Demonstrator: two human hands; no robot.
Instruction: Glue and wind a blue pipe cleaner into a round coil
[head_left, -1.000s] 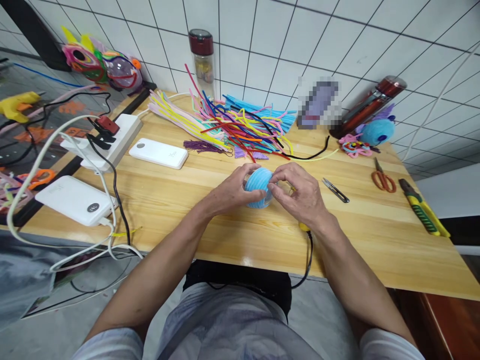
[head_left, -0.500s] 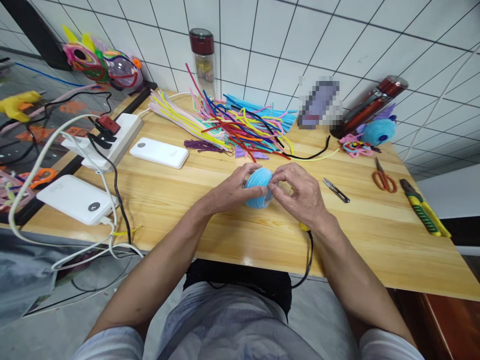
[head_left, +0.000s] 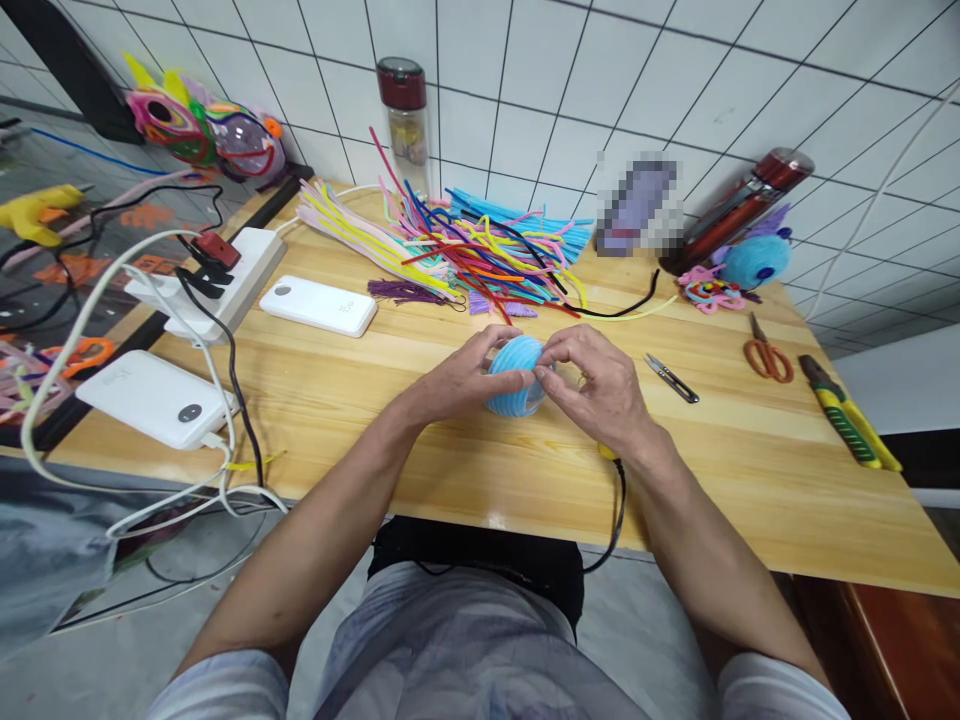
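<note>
— Blue chenille stem, wound round and round a small ball (head_left: 514, 374): is that what sits between the 2 hands?

— Yes. The ball is at the middle of the wooden bench (head_left: 390, 400), just off its surface or resting on it; I cannot tell which. The left hand (head_left: 459, 380) cups its left side, thumb laid across the front. The right hand (head_left: 600, 385) closes on the right side, thumb and forefinger pinching at the top edge of the winding.

— So which step is this, by your reading?

— It looks like the wrapping itself: the coils cover most of the ball, while the lower part shows clear and uncovered. I judge the right fingertips are pressing a turn of stem into place.

— And what would the next move call for?

— A firm hold from the left hand so the ball does not spin, and a tight, close lay of the stem against the last coil. A loose turn could slip off the curve.

— Supplies close by?

— The pile of coloured chenille stems (head_left: 465, 255) lies behind the ball, the thread snips (head_left: 671, 380) just right of the right hand, and orange scissors (head_left: 766, 357) farther right.
</note>
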